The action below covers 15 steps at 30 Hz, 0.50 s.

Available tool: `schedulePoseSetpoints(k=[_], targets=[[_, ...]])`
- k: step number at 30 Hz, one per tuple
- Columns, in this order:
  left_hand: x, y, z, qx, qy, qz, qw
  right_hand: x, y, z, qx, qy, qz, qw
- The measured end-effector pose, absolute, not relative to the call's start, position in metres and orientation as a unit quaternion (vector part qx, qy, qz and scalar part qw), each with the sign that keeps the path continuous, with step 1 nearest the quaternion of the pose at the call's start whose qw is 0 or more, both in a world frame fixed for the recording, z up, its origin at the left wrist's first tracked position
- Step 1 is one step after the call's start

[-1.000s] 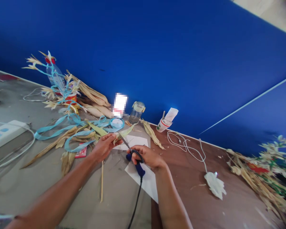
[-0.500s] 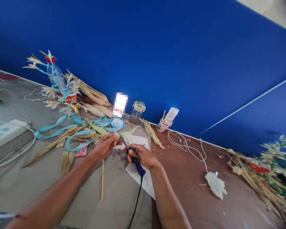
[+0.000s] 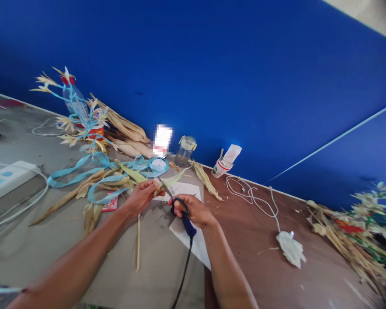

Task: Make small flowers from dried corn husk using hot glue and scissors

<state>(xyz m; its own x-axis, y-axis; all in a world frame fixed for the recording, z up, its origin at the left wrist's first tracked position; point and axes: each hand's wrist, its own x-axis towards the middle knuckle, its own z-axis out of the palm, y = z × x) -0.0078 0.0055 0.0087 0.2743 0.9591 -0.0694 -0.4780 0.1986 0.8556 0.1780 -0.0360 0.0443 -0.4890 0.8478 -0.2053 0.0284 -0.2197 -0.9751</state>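
Observation:
My left hand (image 3: 140, 196) pinches one end of a pale green-yellow dried leaf strip (image 3: 173, 177) that points up and right over the table. My right hand (image 3: 194, 211) grips black-handled scissors (image 3: 173, 198), whose blades reach up to the strip close to my left fingers. Under the right hand lies a blue-handled tool (image 3: 188, 226) with a black cord (image 3: 182, 274) that runs toward me. Both hands hover over white paper sheets (image 3: 193, 242).
A heap of dried husks and light blue ribbon (image 3: 98, 169) lies to the left, with a plastic bottle (image 3: 73, 105). A glass jar (image 3: 184, 151), a paper cup (image 3: 221, 167), a white cable (image 3: 254, 199), a power strip (image 3: 6, 178) and a husk bundle (image 3: 357, 244) surround the work spot.
My right hand with the scissors has moved slightly left and up toward my left hand, and the blades have closed in on the strip. My left hand has barely moved.

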Motion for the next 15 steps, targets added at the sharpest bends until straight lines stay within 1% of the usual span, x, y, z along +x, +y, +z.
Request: schedulePoseSetpoints(k=[3,6,8,11,13,15], targets=[[-0.007,0.005,0.008,0.377,0.318,0.510,0.705,0.180,-0.036,0.047,-0.421,-0.543,0.661,0.302],[-0.007,0.006,0.007,0.394,0.346,0.521,0.673,0.186,-0.037,0.055,-0.422,-0.544,0.646,0.330],[-0.008,0.007,0.006,0.421,0.376,0.534,0.629,0.191,-0.038,0.061,-0.397,-0.534,0.649,0.370],[-0.009,0.007,0.006,0.468,0.385,0.545,0.579,0.192,-0.037,0.066,-0.361,-0.490,0.647,0.459],[-0.008,0.005,0.008,0.494,0.365,0.529,0.586,0.187,-0.035,0.066,-0.379,-0.446,0.624,0.518],[-0.005,0.000,0.012,0.525,0.345,0.491,0.603,0.177,-0.032,0.062,-0.418,-0.408,0.591,0.557]])
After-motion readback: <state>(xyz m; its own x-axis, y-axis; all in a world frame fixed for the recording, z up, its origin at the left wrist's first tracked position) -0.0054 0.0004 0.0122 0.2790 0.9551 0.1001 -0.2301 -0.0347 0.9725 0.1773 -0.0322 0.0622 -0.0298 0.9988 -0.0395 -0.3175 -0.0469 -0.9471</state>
